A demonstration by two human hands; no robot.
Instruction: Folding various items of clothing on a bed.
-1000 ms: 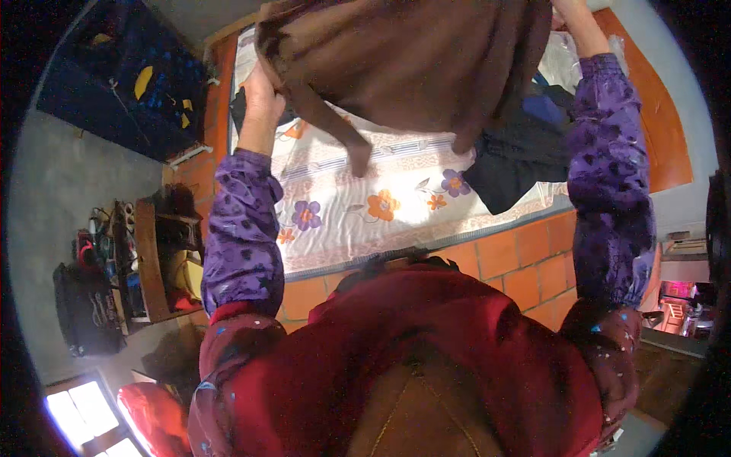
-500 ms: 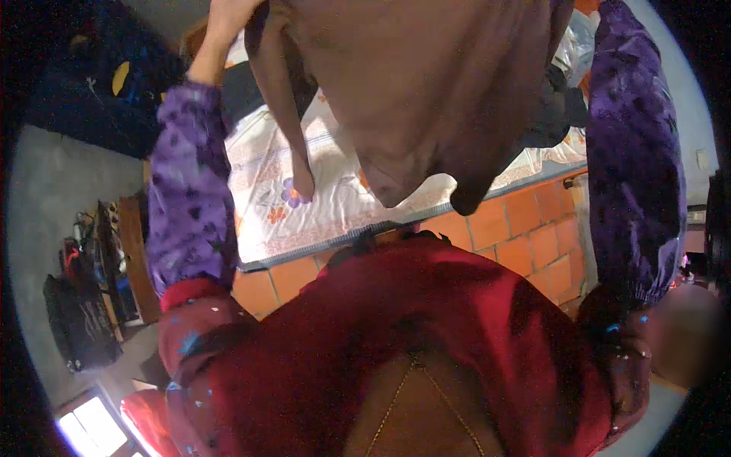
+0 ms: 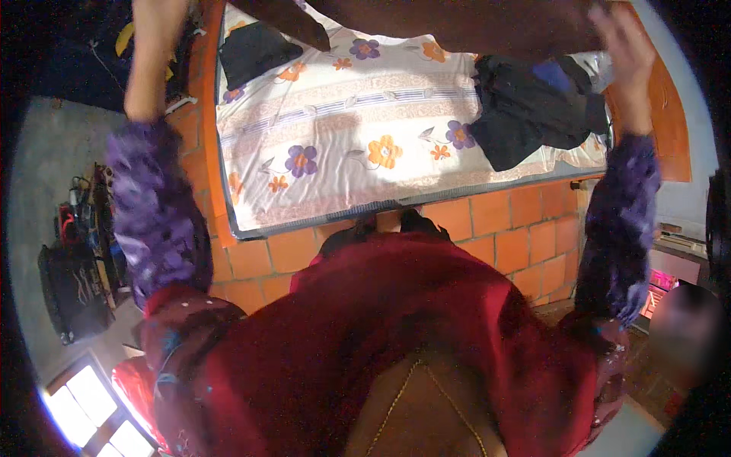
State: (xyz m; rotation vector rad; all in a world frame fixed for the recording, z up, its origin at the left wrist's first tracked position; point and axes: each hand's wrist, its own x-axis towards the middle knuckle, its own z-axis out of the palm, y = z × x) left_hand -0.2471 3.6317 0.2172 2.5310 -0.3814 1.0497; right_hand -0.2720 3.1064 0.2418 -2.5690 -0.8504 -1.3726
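Note:
A brown garment (image 3: 457, 27) is stretched across the top of the view above the bed, its upper part cut off by the frame edge. A narrow sleeve-like piece (image 3: 293, 21) hangs at its left. My right hand (image 3: 630, 53) is at the garment's right end, with its fingers curled in against the cloth, slightly blurred. My left hand (image 3: 158, 30) is raised at the upper left, smeared by motion. Its fingertips run out of the frame, so its grip on the garment is hidden.
Below the garment lies a bed with a white flowered sheet (image 3: 335, 183). Dark folded cloth (image 3: 259, 55) lies at its far left, and black clothing (image 3: 533, 114) at its right. Orange tiles (image 3: 495, 217) show along the near side. A window (image 3: 91, 404) is at the lower left.
The brown garment has moved up and away, uncovering more of the sheet and the black clothing. My left hand has shifted left, and my right hand has come into view.

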